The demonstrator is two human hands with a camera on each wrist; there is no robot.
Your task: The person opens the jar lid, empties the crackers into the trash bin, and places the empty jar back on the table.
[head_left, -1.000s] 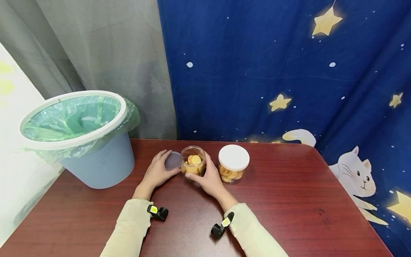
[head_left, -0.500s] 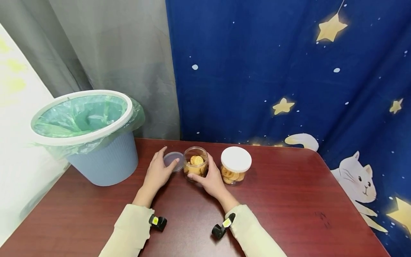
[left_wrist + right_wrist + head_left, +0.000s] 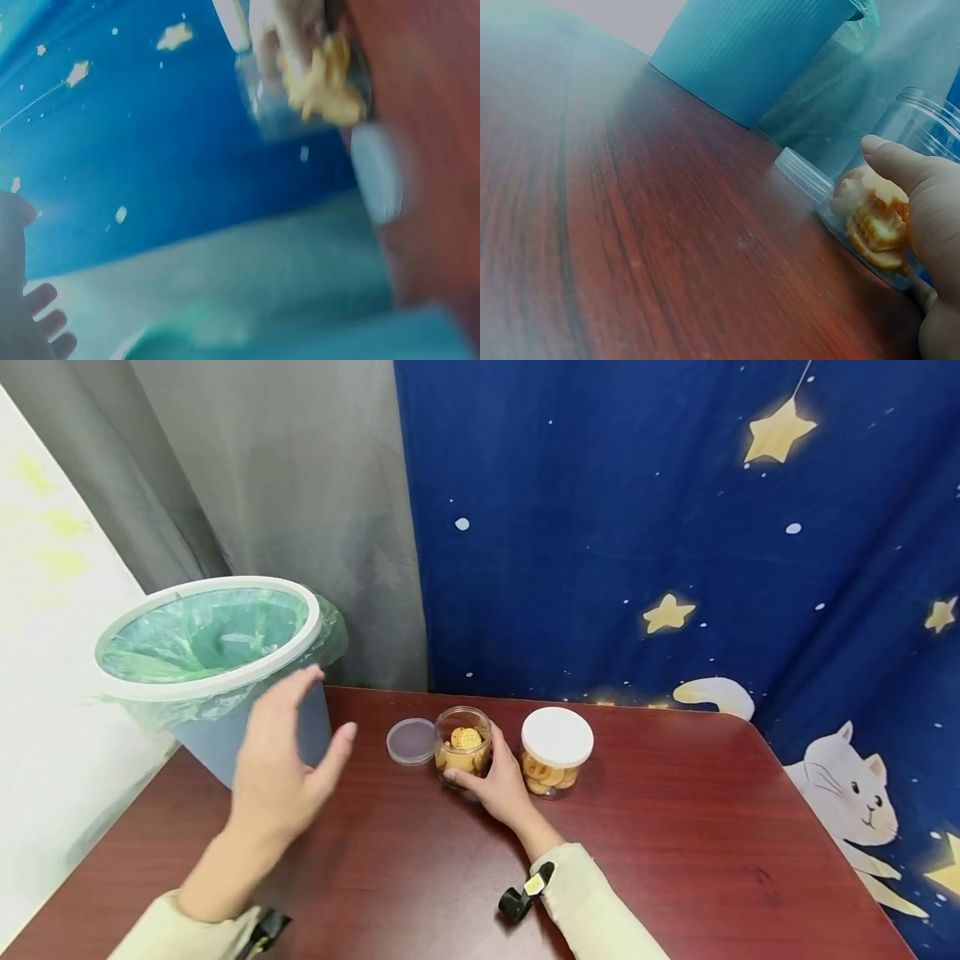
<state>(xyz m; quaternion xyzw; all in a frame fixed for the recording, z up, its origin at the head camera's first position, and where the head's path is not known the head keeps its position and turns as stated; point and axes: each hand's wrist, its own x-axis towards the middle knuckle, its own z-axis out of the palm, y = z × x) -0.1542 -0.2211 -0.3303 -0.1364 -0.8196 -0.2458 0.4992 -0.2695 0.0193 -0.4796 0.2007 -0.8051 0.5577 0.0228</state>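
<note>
"what do we see held?"
"the right hand [image 3: 501, 782] curls round an uncapped jar [image 3: 442, 765] on the table [image 3: 675, 835]; the left hand [image 3: 273, 764], fingers parted, holds nothing, raised before the bin [image 3: 225, 678]."
"how far along?"
"we judge its uncapping done, the lid [image 3: 411, 741] just beside; left are the cookies [image 3: 466, 739] inside and the white-topped jar [image 3: 555, 755], still capped."

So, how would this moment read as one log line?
Left hand: empty, near bin; right hand: grips lidless cookie jar; gray lid: on table, beside it; white-lidded jar: capped.

Lid [image 3: 411, 742] between bin [image 3: 210, 735] and open jar [image 3: 458, 720]
</note>
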